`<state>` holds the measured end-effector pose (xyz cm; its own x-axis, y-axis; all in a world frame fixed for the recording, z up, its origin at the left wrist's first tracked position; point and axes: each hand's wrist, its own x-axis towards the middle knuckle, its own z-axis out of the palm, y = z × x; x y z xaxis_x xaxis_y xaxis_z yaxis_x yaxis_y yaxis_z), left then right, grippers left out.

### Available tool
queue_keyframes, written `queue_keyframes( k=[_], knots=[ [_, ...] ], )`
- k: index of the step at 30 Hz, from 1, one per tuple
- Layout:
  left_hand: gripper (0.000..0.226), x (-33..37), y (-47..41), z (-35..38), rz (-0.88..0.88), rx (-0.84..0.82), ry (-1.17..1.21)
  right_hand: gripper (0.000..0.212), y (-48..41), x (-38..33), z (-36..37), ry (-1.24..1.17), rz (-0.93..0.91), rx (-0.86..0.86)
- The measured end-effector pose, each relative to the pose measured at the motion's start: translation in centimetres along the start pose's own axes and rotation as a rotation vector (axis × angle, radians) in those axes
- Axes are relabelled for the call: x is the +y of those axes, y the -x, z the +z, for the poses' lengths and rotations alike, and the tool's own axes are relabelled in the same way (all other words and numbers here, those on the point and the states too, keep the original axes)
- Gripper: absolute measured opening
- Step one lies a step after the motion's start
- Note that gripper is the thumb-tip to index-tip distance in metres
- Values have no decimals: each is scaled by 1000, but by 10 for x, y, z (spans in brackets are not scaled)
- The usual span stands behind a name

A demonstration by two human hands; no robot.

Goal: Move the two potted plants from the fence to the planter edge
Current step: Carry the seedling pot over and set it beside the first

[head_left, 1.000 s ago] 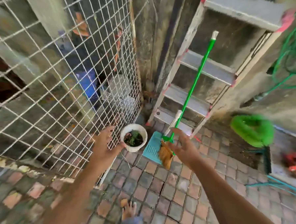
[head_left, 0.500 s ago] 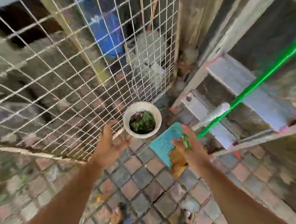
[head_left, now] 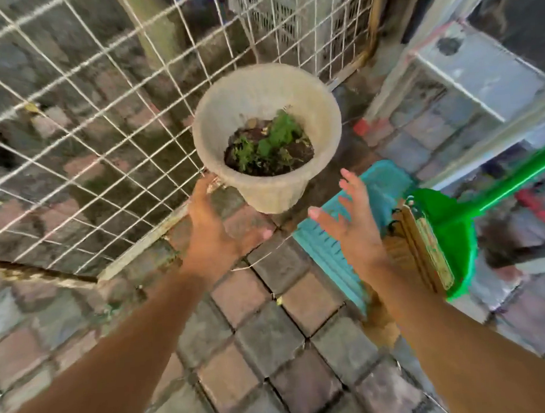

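A white plastic pot (head_left: 317,115) with dark soil and a small green plant (head_left: 274,143) hangs against the white wire mesh fence (head_left: 102,114), above the paving. My left hand (head_left: 215,231) is just below and left of the pot, fingers spread, its fingertips close to the pot's lower left side by the wire. My right hand (head_left: 351,221) is open to the pot's lower right, a short gap away from it. Only one pot is in view.
A teal dustpan (head_left: 327,247) and a green-handled broom (head_left: 446,228) lie on the brick paving (head_left: 265,342) under my right hand. A metal stepladder (head_left: 466,66) stands at right. A low ledge (head_left: 31,275) runs under the fence.
The view has dropped and closed in on the pot, which now looks much larger. Both open hands have come nearer to the pot's underside, one on each side.
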<state>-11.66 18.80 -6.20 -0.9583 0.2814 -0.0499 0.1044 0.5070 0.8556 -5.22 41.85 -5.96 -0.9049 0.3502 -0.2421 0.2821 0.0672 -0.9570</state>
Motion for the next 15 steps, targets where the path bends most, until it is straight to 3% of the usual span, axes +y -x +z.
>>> queue_keyframes(
  k=[5,11,15],
  knots=[
    [118,-24,-15,36,159,174,243,109,-43,33,10,-50,-129,-52],
    [105,-15,-45,64,222,437,445,103,-73,50,39,-233,-340,-92],
    [114,-22,-59,72,255,435,496,89,-83,55,53,-296,-421,-7]
  ],
)
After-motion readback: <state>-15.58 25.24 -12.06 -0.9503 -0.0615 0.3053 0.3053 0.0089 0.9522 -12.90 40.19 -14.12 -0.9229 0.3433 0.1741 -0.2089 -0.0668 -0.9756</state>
